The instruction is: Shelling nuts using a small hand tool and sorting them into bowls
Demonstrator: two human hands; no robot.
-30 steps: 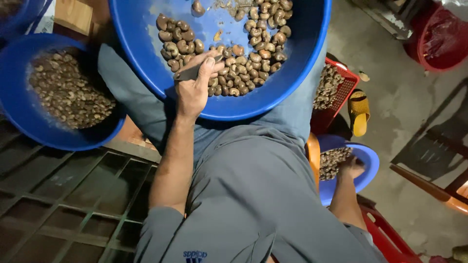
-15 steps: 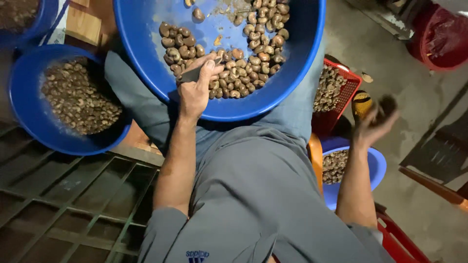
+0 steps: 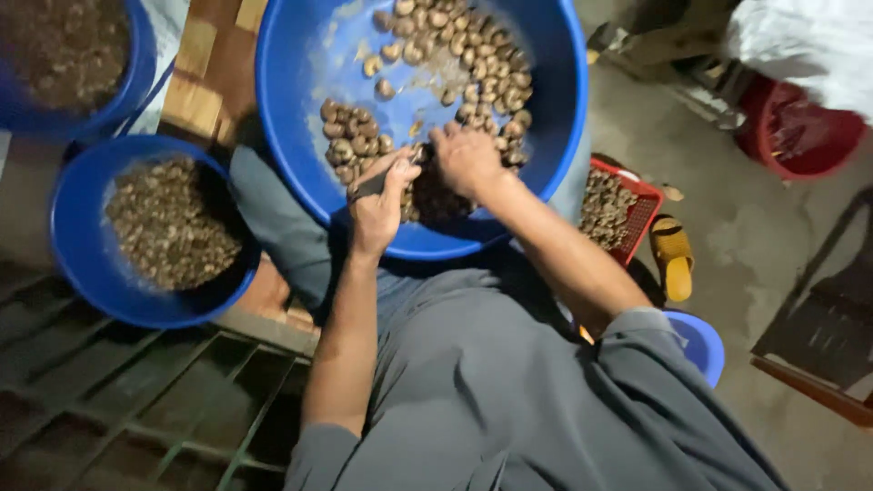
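Left hand [image 3: 380, 205] pinches dark blade [image 3: 371, 186] over big blue basin [image 3: 300, 136] of cashews [image 3: 455, 55] — right hand [image 3: 468, 159] fingers spread, pressed into nuts; red basket [image 3: 647, 214] right.

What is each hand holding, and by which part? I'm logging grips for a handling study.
The left hand grips a small dark tool around its handle. The right hand rests, palm down, on the nuts in the big blue basin; whether it holds any cannot be told.

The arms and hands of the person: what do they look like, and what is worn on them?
Both arms are bare from the short grey sleeves down. The left hand and right hand wear no gloves. No watch, ring or bracelet shows.
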